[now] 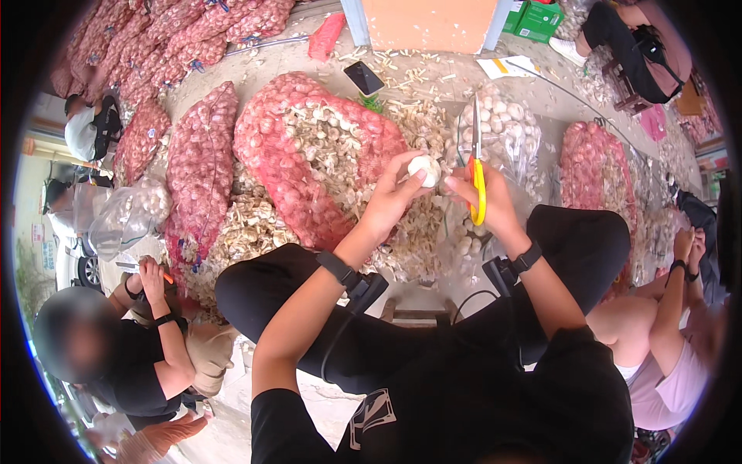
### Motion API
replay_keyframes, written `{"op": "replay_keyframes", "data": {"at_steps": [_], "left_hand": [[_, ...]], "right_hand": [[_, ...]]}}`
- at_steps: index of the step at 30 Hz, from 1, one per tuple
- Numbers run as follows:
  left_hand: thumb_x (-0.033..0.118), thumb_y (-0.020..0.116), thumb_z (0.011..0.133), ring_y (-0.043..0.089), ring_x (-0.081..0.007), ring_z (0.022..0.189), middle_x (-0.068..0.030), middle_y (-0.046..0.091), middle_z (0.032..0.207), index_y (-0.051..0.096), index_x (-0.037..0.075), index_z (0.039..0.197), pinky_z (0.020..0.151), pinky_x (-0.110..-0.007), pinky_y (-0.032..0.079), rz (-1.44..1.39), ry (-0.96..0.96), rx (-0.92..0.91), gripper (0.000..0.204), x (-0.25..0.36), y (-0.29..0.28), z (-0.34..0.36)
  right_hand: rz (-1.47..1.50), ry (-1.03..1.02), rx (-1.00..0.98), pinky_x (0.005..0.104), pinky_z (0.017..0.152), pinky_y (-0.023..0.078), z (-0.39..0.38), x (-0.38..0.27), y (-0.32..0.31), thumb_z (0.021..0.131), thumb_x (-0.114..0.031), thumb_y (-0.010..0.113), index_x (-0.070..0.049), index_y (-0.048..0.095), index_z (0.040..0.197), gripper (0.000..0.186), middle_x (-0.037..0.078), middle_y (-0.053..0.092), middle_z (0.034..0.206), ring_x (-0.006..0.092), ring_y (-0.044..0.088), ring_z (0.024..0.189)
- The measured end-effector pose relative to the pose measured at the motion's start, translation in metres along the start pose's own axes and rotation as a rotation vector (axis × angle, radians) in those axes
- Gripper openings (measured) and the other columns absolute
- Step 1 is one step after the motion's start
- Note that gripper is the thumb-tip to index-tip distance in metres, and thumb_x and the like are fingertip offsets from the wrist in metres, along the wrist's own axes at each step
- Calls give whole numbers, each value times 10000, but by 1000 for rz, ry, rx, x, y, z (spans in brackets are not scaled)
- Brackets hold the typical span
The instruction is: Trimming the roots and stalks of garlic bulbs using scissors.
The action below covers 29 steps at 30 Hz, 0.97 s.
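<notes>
A peeled-looking white garlic bulb [424, 168] sits pinched between the thumb and fingers of my left hand [396, 185]. Beside it, my right hand [496, 203] is closed on yellow-handled scissors [478, 192], whose blades point away from me, apart from the bulb. Both hands are raised over a heap of garlic skins and stem trimmings [421, 228]. Just past my right hand lies a clear plastic bag [502, 116] of white trimmed bulbs. On the left, a red mesh sack [270, 127] lies open with untrimmed garlic and bits of stem inside.
More filled mesh sacks [202, 147] stand to the left, and another sack [595, 170] to the right. A phone [363, 78] lies on the littered floor ahead. Co-workers sit close by: one at left with a tool in hand [154, 280], another hand pair [688, 251] at right.
</notes>
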<state>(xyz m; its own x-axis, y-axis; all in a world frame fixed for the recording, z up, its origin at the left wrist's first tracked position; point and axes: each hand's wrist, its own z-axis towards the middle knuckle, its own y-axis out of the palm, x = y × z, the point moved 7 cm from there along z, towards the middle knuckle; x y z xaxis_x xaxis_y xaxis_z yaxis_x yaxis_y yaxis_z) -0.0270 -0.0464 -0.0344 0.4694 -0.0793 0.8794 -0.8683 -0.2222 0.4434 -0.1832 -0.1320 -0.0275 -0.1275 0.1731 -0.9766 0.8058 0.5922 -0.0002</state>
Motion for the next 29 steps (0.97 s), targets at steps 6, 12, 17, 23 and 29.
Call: {"op": "replay_keyframes", "data": {"at_steps": [6, 12, 17, 23, 29], "left_hand": [[139, 590, 1019, 560, -170, 1178, -74, 565, 1303, 466, 89, 1365, 986, -335, 498, 168, 63, -25, 370, -7, 8, 0], [149, 690, 961, 574, -155, 1102, -61, 571, 1230, 473, 91, 1350, 915, -303, 497, 257, 49, -17, 450, -9, 5, -2], [159, 702, 952, 553, -145, 1124, -44, 569, 1204, 466, 113, 1337, 975, -321, 461, 153, -90, 26, 454, -7, 3, -2], [135, 675, 967, 557, -166, 1138, -51, 554, 1242, 457, 132, 1329, 999, -344, 453, -68, -75, 2, 422, -15, 1, -4], [153, 731, 932, 583, -169, 1090, -80, 558, 1244, 402, 117, 1328, 956, -331, 488, 74, -37, 51, 516, -20, -6, -3]], "right_hand": [[113, -113, 41, 266, 667, 547, 6, 14, 6, 871, -144, 787, 4, 563, 1019, 306, 46, 621, 927, 114, 658, 780], [160, -136, 17, 274, 696, 552, 7, 16, 7, 892, -72, 727, -1, 542, 1061, 261, 71, 635, 945, 147, 685, 809], [188, -110, 99, 273, 721, 566, 13, 20, -1, 908, -39, 690, 8, 537, 1044, 211, 96, 659, 973, 158, 694, 815], [335, -118, 178, 270, 737, 561, 9, 7, -5, 902, -48, 706, 25, 549, 1066, 238, 61, 651, 924, 143, 680, 819], [-264, -154, 37, 291, 730, 517, 3, 10, 6, 821, -274, 831, -12, 606, 1060, 420, 62, 694, 954, 114, 626, 823]]}}
